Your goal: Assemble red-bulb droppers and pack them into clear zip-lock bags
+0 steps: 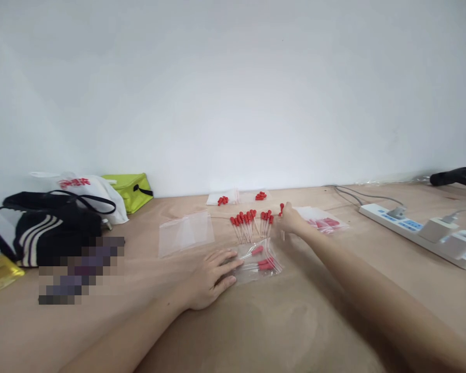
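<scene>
My left hand [213, 277] lies palm down on the table, fingers stretched out, with the fingertips at the left edge of a clear zip bag [276, 270]. Inside that bag are several glass droppers [258, 250] with red rubber bulbs. Behind it, loose red-bulbed droppers [246, 220] lie side by side in a fanned row, and a smaller group of droppers [267, 217] is just to their right. My right hand [291, 219] reaches to the right end of this group, its fingers closed on a dropper [281, 207]; its red bulb shows above the fingertips.
Flat clear bags [186, 235] lie left of the droppers. Red bulbs [222, 200] rest on bags near the wall. A filled bag [326, 224] lies beyond my right hand. At right is a power strip [411, 233]; at left, a black bag [50, 228] and green bag [128, 191].
</scene>
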`<move>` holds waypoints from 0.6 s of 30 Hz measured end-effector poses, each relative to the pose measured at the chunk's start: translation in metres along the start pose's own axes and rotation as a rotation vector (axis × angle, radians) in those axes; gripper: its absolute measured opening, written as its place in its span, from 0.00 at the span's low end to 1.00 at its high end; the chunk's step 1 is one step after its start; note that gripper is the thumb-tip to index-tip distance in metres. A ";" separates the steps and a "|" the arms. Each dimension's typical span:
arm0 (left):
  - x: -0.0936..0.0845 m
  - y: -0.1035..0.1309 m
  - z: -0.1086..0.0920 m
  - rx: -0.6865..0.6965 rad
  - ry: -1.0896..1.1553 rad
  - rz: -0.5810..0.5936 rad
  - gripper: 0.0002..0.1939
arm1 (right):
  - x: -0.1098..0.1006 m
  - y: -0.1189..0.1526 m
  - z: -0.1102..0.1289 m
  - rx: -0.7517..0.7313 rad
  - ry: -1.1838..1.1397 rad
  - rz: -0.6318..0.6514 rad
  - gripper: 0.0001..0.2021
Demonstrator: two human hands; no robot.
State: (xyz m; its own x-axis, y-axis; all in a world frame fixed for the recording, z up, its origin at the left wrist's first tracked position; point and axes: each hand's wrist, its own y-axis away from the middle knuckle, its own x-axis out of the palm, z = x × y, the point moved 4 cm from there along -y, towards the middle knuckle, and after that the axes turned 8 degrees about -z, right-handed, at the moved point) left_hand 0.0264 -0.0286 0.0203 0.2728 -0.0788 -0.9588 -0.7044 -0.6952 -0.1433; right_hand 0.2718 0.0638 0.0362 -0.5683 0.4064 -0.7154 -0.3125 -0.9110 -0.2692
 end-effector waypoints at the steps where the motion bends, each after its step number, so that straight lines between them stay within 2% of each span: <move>1: 0.000 0.000 0.000 -0.002 -0.001 0.002 0.21 | -0.006 0.006 -0.003 0.001 -0.033 0.008 0.19; 2: 0.000 0.000 0.000 -0.006 0.000 0.004 0.21 | -0.011 0.013 -0.007 -0.001 -0.088 0.020 0.20; 4: -0.001 0.000 0.000 -0.013 0.002 0.003 0.21 | -0.016 0.030 -0.015 0.014 -0.371 0.037 0.25; 7: -0.001 0.000 0.000 -0.020 0.009 -0.003 0.21 | -0.017 0.057 -0.028 0.053 -0.723 -0.096 0.29; 10: -0.001 0.000 0.000 -0.025 0.017 -0.009 0.21 | -0.008 0.076 -0.033 0.082 -0.903 -0.179 0.27; 15: -0.001 0.001 0.001 -0.023 0.040 -0.036 0.21 | 0.009 0.085 -0.023 0.164 -1.088 -0.022 0.21; 18: -0.001 0.001 0.002 -0.028 0.057 -0.046 0.22 | 0.013 0.089 -0.017 0.153 -1.038 0.108 0.20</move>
State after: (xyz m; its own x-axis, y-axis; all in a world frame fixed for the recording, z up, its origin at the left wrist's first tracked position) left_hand 0.0242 -0.0282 0.0211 0.3419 -0.0859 -0.9358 -0.6717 -0.7187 -0.1794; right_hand 0.2494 -0.0135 -0.0077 -0.9489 0.2509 0.1913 -0.2732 -0.9566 -0.1010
